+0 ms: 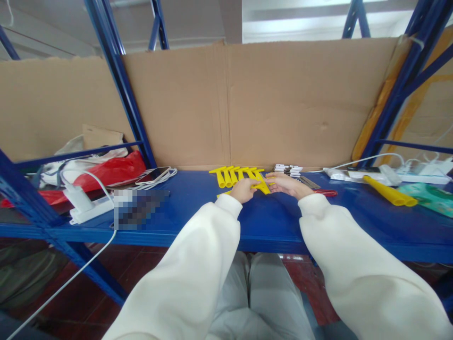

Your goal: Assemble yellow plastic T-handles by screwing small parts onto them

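Observation:
Several yellow T-shaped handles (pixel 227 177) lie in a row at the back of the blue shelf. In front of the row's right end, my left hand (pixel 242 190) has its fingers closed on one yellow handle (pixel 262 186). My right hand (pixel 287 184) is just right of that handle, palm partly up, its fingers apart and close to the handle's edge. White-and-black packets (pixel 288 169) are stacked behind my right hand. Beside its wrist lie thin grey metal pieces (pixel 309 182) and a red tool (pixel 326 192).
At the right lie a yellow tube pair (pixel 389 191), a green packet (pixel 430 197) and a power strip (pixel 433 177). A white power strip (pixel 92 208), phone (pixel 153 175) and red bag (pixel 113 171) are at the left. Cardboard (pixel 283 104) stands behind.

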Demonstrator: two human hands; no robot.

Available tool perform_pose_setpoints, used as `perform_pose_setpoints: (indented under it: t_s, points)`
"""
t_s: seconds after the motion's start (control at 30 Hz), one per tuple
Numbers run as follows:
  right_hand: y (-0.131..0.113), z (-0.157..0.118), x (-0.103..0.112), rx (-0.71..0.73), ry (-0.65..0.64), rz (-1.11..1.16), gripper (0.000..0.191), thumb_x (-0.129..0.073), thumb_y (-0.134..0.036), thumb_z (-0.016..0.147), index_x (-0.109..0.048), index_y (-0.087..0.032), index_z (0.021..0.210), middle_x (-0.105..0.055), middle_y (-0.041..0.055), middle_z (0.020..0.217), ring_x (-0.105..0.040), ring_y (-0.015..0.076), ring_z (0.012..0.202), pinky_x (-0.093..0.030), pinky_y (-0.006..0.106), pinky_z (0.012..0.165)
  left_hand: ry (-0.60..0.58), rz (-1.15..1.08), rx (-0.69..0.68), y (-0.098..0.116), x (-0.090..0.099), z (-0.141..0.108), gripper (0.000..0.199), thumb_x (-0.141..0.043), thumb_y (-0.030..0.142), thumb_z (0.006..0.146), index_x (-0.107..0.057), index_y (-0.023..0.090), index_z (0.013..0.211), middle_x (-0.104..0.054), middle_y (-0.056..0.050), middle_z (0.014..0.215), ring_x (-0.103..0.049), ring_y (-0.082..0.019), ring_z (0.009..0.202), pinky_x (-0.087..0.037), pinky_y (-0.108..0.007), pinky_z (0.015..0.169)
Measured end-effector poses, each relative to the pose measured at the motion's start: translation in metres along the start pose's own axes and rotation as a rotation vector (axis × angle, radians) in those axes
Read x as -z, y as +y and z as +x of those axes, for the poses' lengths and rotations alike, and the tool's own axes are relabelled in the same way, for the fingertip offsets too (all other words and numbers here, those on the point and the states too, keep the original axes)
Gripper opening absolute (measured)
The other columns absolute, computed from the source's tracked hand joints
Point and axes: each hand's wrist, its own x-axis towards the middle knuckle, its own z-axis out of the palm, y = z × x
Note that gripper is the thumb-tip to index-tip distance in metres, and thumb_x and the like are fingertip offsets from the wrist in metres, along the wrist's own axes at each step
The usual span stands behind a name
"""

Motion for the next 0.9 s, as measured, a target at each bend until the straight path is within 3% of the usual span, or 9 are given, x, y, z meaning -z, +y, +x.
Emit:
perform_pose_setpoints:
  t_s: [0.27,0.5,0.63,0.77,0.9]
  points:
    - [-0.003,-0.009,-0.01,-0.013,-0.162,0.045,0.019,-0.079,-0.023,0.088,-0.069,-0.019,0.103,-0.077,0.0067,0.082,-0.07,0.0146,0.06,-0.063,0.025,0.06,0.055,-0.052,-0.01,-0.003,-0.002,0.001,0.044,-0.064,0.007,0.092,-0.074,0.022,0.132,-0.073,-0.006,0.136,-0.066,-0.022,0.13,-0.045,-0.034,0.119]
    - [-0.007,-0.015,-0.017,-0.035,-0.149,0.045,0.009,-0.065,-0.011,0.096,-0.068,-0.013,0.104,-0.074,0.0038,0.068,-0.065,0.0111,0.049,-0.059,0.019,0.051,0.031,-0.015,-0.026,-0.004,-0.003,0.002,0.045,-0.061,0.01,0.094,-0.071,0.02,0.136,-0.07,-0.007,0.14,-0.064,-0.021,0.133,-0.043,-0.032,0.119]
    - [-0.007,-0.016,-0.019,-0.034,-0.137,0.038,0.011,-0.067,-0.011,0.094,-0.069,-0.012,0.104,-0.075,0.0041,0.069,-0.065,0.0108,0.049,-0.058,0.018,0.05,-0.004,0.081,0.003,-0.002,-0.002,0.0,0.053,-0.058,0.016,0.097,-0.058,0.019,0.15,-0.063,-0.009,0.149,-0.06,-0.021,0.138,-0.045,-0.031,0.117]
    - [-0.005,-0.015,-0.02,-0.018,-0.138,0.042,0.004,-0.069,-0.011,0.093,-0.07,-0.013,0.096,-0.072,0.0029,0.065,-0.065,0.0113,0.049,-0.058,0.018,0.049,-0.057,0.214,0.077,0.002,0.0,-0.005,0.063,-0.053,0.022,0.101,-0.038,0.019,0.162,-0.062,-0.012,0.15,-0.061,-0.025,0.136,-0.048,-0.038,0.113]
    - [-0.004,-0.016,-0.02,0.014,-0.166,0.043,0.014,-0.074,-0.011,0.089,-0.066,-0.015,0.078,-0.071,0.0037,0.064,-0.065,0.0117,0.051,-0.059,0.019,0.052,-0.083,0.295,0.079,0.006,0.002,-0.008,0.059,-0.048,0.025,0.103,-0.038,0.024,0.162,-0.065,-0.012,0.146,-0.065,-0.025,0.131,-0.052,-0.038,0.108]
